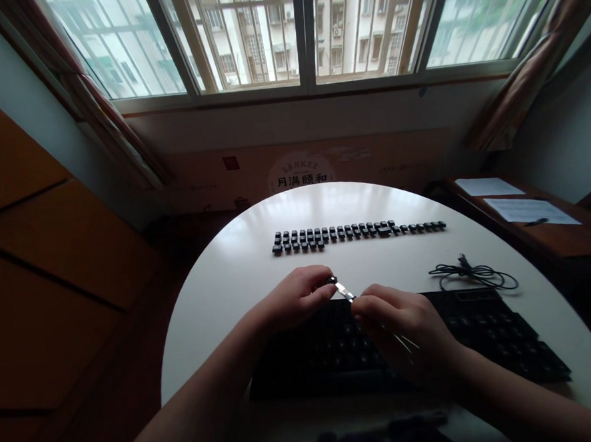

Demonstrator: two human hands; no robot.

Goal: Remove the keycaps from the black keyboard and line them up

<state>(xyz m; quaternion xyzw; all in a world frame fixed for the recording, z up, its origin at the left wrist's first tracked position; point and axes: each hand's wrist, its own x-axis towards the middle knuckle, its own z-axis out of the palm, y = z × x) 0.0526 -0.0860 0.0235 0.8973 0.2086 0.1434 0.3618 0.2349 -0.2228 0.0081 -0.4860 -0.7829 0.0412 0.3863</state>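
Observation:
A small black keycap (332, 279) is pinched between the thumb and forefinger of my left hand (307, 288). My right hand (406, 324) is closed round a slim, shiny metal tool (344, 291). The tool's bright end meets the keycap, and thin light lines show on its other side below my fingers; its exact kind is unclear. Both hands are above a black keyboard (486, 323), whose middle they partly cover. Farther back, several loose black keycaps (326, 236) lie in neat rows on the white table (219, 285).
A coiled black cable (473, 273) lies behind the keyboard's right part. Dark, blurred objects (383, 436) are at the near edge. To the right, papers (530, 210) and a pen (536, 221) rest on a brown wooden surface (577, 237). A barred window (304, 34) is ahead.

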